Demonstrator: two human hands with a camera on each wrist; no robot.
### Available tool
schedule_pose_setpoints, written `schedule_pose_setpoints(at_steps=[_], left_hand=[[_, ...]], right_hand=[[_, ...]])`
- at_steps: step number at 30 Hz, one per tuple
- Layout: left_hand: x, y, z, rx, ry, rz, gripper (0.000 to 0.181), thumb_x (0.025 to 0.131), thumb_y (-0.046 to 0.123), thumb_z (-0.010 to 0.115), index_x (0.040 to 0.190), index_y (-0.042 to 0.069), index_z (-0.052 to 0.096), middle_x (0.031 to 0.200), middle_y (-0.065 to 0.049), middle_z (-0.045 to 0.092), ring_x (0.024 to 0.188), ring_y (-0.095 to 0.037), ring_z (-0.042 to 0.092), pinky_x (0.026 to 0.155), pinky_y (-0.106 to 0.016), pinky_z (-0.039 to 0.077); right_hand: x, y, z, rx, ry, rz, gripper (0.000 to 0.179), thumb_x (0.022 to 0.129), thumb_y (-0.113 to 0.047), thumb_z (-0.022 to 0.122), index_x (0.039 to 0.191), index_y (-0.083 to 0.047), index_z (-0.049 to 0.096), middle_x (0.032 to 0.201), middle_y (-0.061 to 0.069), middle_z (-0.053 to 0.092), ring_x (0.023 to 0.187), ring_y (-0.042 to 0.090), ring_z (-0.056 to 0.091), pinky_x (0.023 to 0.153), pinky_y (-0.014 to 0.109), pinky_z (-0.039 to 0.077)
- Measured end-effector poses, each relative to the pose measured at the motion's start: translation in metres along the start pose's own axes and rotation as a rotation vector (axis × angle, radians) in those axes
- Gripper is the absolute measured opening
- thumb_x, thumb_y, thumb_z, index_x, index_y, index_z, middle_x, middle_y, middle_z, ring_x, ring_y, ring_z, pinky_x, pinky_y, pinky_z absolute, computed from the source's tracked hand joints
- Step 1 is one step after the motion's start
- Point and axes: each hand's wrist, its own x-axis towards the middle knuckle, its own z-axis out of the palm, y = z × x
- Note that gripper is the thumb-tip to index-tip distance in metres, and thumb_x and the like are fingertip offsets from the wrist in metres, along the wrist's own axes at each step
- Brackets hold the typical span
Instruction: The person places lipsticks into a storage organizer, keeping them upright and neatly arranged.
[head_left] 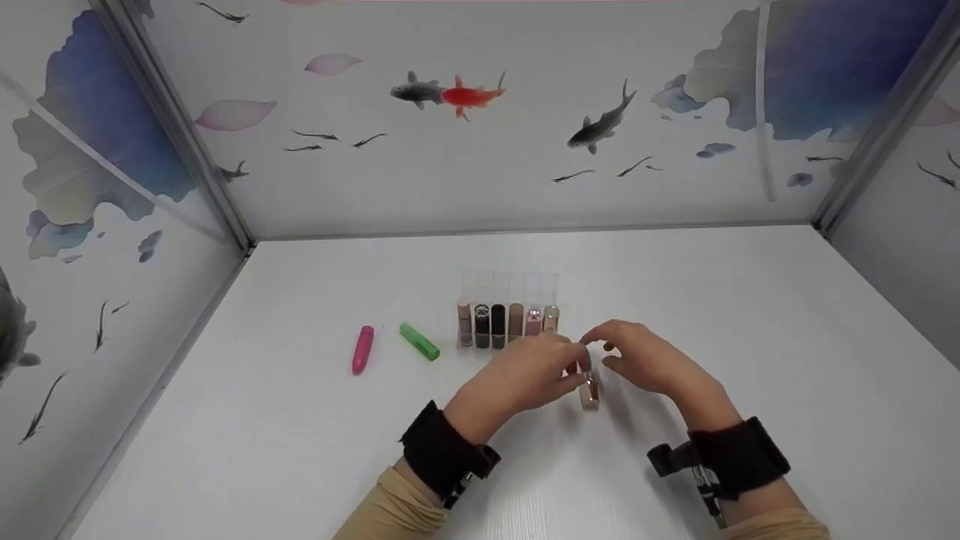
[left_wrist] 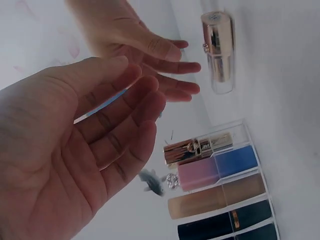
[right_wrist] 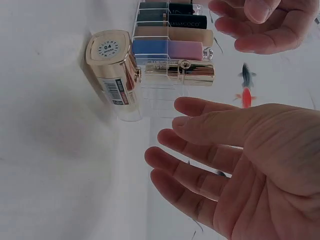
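Note:
A gold lipstick with a clear end lies on its side on the white table, its base label facing the person. My left hand hovers left of it, fingers loosely bent, and holds nothing that shows. On the other side is my right hand, fingers spread and relaxed, apart from the lipstick in the right wrist view. Just beyond the hands stands a clear lipstick holder. Several upright tubes fill it, among them a gold one, a pink and blue one and a tan one.
On the table, left of the holder, lie a green marker and a pink marker. White panels printed with fish and leaves enclose the back and both sides.

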Motion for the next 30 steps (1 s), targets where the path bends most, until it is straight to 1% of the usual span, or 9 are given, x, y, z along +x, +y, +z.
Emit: schedule_pose_setpoints(at_steps=[2,5,8,11,15,17,20,24,30], left_hand=[[0.002,0.004,0.006,0.005,-0.029,0.011,0.011,0.092,0.026,0.061,0.099,0.023,0.069,0.093,0.009,0.067,0.083,-0.005,0.060,0.067,-0.017,0.047],[0.004,0.009,0.014,0.024,-0.050,0.029,0.011,0.090,0.027,0.063,0.097,0.023,0.071,0.095,0.008,0.067,0.086,-0.005,0.062,0.070,-0.018,0.049],[0.005,0.013,0.020,0.059,-0.060,0.053,0.014,0.089,0.028,0.065,0.099,0.022,0.072,0.099,0.006,0.066,0.090,-0.006,0.063,0.074,-0.018,0.050],[0.006,0.016,0.025,0.107,-0.071,0.067,0.018,0.090,0.030,0.063,0.104,0.021,0.070,0.105,0.005,0.064,0.093,-0.008,0.063,0.076,-0.019,0.050],[0.006,0.018,0.032,0.142,-0.112,0.047,0.021,0.094,0.030,0.058,0.112,0.023,0.065,0.114,0.002,0.058,0.095,-0.009,0.063,0.075,-0.021,0.051],[0.005,0.018,0.034,0.149,-0.138,0.037,0.022,0.095,0.030,0.057,0.114,0.023,0.065,0.119,0.001,0.057,0.098,-0.010,0.062,0.078,-0.022,0.051],[0.005,0.017,0.037,0.147,-0.160,0.031,0.022,0.095,0.028,0.057,0.114,0.021,0.066,0.123,-0.001,0.056,0.102,-0.011,0.061,0.083,-0.021,0.050],[0.005,0.016,0.039,0.133,-0.152,0.034,0.020,0.094,0.026,0.059,0.109,0.017,0.068,0.123,-0.001,0.054,0.102,-0.011,0.061,0.081,-0.020,0.050],[0.007,0.013,0.040,0.096,-0.129,0.028,0.015,0.091,0.025,0.063,0.102,0.016,0.068,0.117,0.000,0.056,0.093,-0.009,0.060,0.074,-0.019,0.048]], right_hand=[[0.001,-0.002,0.003,-0.010,-0.012,-0.003,0.037,0.080,0.013,0.059,0.115,-0.002,0.063,0.115,0.014,0.064,0.103,0.032,0.061,0.089,0.047,0.049],[0.003,-0.004,0.008,-0.047,-0.028,-0.019,0.038,0.078,0.015,0.060,0.111,-0.003,0.065,0.113,0.013,0.064,0.109,0.032,0.059,0.092,0.047,0.047],[0.005,-0.005,0.011,-0.072,-0.049,-0.016,0.038,0.076,0.016,0.061,0.108,-0.004,0.067,0.114,0.013,0.064,0.112,0.032,0.057,0.094,0.047,0.046],[0.006,-0.004,0.012,-0.076,-0.069,-0.006,0.037,0.076,0.016,0.062,0.104,-0.006,0.070,0.117,0.014,0.062,0.113,0.033,0.057,0.095,0.048,0.046],[0.006,-0.003,0.013,-0.059,-0.094,0.015,0.040,0.075,0.017,0.061,0.103,-0.010,0.073,0.123,0.015,0.060,0.115,0.034,0.056,0.097,0.049,0.045],[0.007,-0.003,0.014,-0.068,-0.101,0.008,0.041,0.075,0.017,0.060,0.102,-0.010,0.073,0.124,0.016,0.059,0.115,0.034,0.056,0.097,0.049,0.045],[0.008,-0.003,0.017,-0.097,-0.098,-0.022,0.036,0.077,0.015,0.060,0.101,-0.009,0.073,0.121,0.016,0.061,0.112,0.034,0.058,0.096,0.049,0.046],[0.010,-0.004,0.021,-0.134,-0.075,-0.049,0.028,0.079,0.011,0.061,0.098,-0.007,0.074,0.113,0.015,0.065,0.107,0.032,0.061,0.094,0.047,0.047],[0.010,-0.005,0.022,-0.156,-0.053,-0.057,0.027,0.074,0.010,0.066,0.093,-0.008,0.073,0.102,0.010,0.068,0.099,0.028,0.063,0.088,0.043,0.050]])
